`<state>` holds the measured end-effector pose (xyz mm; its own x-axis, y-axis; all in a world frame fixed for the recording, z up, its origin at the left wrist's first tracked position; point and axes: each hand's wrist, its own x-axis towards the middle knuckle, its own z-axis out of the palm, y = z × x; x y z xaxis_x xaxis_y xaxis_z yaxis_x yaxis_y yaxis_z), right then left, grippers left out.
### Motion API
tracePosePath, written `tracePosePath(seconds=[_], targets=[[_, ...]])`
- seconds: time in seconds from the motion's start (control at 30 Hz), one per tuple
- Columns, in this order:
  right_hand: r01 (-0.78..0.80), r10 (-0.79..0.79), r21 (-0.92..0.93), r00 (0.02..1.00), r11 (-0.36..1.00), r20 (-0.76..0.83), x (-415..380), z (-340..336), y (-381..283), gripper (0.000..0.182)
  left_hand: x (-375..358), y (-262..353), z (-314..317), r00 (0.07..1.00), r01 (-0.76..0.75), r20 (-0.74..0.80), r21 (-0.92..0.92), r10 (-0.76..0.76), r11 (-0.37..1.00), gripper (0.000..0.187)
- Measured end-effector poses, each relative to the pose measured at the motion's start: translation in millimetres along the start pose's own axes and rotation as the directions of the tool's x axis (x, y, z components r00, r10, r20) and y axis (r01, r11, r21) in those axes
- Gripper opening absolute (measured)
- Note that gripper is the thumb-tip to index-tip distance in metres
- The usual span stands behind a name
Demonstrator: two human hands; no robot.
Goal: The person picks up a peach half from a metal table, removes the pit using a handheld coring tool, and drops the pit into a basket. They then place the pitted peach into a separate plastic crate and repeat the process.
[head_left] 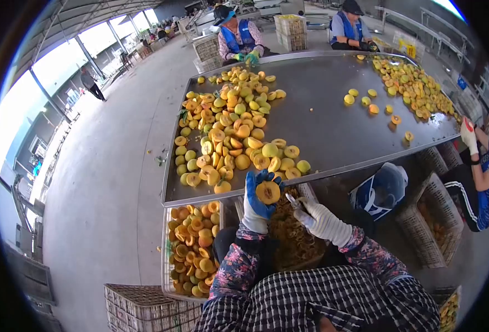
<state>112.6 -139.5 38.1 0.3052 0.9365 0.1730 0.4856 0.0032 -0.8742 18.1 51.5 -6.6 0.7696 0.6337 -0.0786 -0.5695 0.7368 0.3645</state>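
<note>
My left hand (255, 206), in a white glove with a blue coated palm, is closed around a peach half (268, 192), its cut face and brown center turned up. My right hand (326, 222), in a white knit glove, grips a small metal tool (293, 201) whose tip points toward the peach half, a short gap away. Both hands are just off the near edge of a metal table (305, 135). Halved and whole yellow peaches (236, 124) are heaped on its left side. Beneath my hands, a crate (310, 191) holds brownish-yellow scraps (294, 232).
A crate of peach halves (193, 249) stands left of my knees, near a stacked crate (145, 310). Right are a blue-and-white bucket (380, 191) and another crate (432, 221). Two people (239, 36) work across the table, and another person's gloved hand (468, 135) is at the right.
</note>
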Motion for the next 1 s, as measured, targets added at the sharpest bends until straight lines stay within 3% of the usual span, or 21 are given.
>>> tracePosePath(seconds=[0.1, 0.2, 0.23, 0.27, 0.4, 0.47, 0.57, 0.67, 0.73, 0.83, 0.9, 1.0], targets=[[0.144, -0.161, -0.282, 0.986, 0.949, -0.038, 12.7, 0.0, -15.2, 0.033, -7.4, -5.4, -3.3, 0.997, -0.067, 0.037, 0.174, 0.062, 0.982, 0.051], [0.091, -0.104, -0.395, 0.995, 0.914, -0.012, 19.5, 7.1, -21.0, 0.032, -13.3, -1.9, -2.9, 0.98, -0.089, 0.193, 0.208, 0.048, 0.974, 0.043], [0.202, -0.255, -0.45, 0.965, 0.87, -0.06, 21.2, 12.8, -14.6, 0.03, -16.6, -4.7, -0.8, 0.96, -0.222, 0.245, 0.369, 0.135, 0.902, 0.037], [0.181, -0.231, -0.465, 0.971, 0.866, -0.053, 22.1, 14.0, -18.1, 0.029, -21.0, -6.7, 5.6, 0.93, -0.348, 0.294, 0.509, 0.221, 0.787, 0.031], [0.152, -0.207, -0.522, 0.977, 0.839, -0.048, 18.9, 25.7, -13.2, 0.028, -32.2, -7.6, 20.3, 0.927, -0.374, 0.24, 0.678, 0.29, 0.633, 0.032], [0.149, -0.19, -0.541, 0.982, 0.828, -0.021, 18.1, 28.8, -11.3, 0.028, -34.7, -5.4, 19.9, 0.881, -0.446, 0.333, 0.823, 0.337, 0.352, 0.042], [0.125, -0.107, -0.572, 0.992, 0.811, 0.066, 15.6, 25.6, -17.3, 0.028, -38.0, -2.2, 20.3, 0.967, -0.254, 0.147, 0.631, 0.209, 0.733, 0.058], [0.115, -0.051, -0.589, 0.991, 0.8, 0.125, 7.9, 26.6, -14.9, 0.03, -38.7, -3.1, 17.8, 0.99, -0.108, -0.01, 0.583, 0.14, 0.805, 0.064], [0.106, -0.028, -0.548, 0.989, 0.829, 0.149, 6.9, 27.4, -13.9, 0.032, -40.6, -0.8, 22.5, 0.988, -0.115, 0.0, 0.662, 0.153, 0.74, 0.064], [0.146, -0.107, -0.326, 0.985, 0.934, 0.134, 3.4, 32.8, 1.3, 0.032, -42.3, 1.2, 23.0, 0.987, -0.131, 0.039, 0.765, 0.158, 0.63, 0.065], [0.126, -0.067, -0.334, 0.981, 0.934, 0.184, 4.7, 25.5, -4.9, 0.034, -43.3, 1.4, 24.5, 0.98, -0.171, 0.084, 0.825, 0.183, 0.539, 0.066], [0.129, -0.034, -0.343, 0.963, 0.93, 0.269, 10.2, 14.2, -2.8, 0.035, -35.9, 7.3, 24.6, 0.994, 0.103, -0.055, 0.754, -0.094, 0.649, 0.07]])
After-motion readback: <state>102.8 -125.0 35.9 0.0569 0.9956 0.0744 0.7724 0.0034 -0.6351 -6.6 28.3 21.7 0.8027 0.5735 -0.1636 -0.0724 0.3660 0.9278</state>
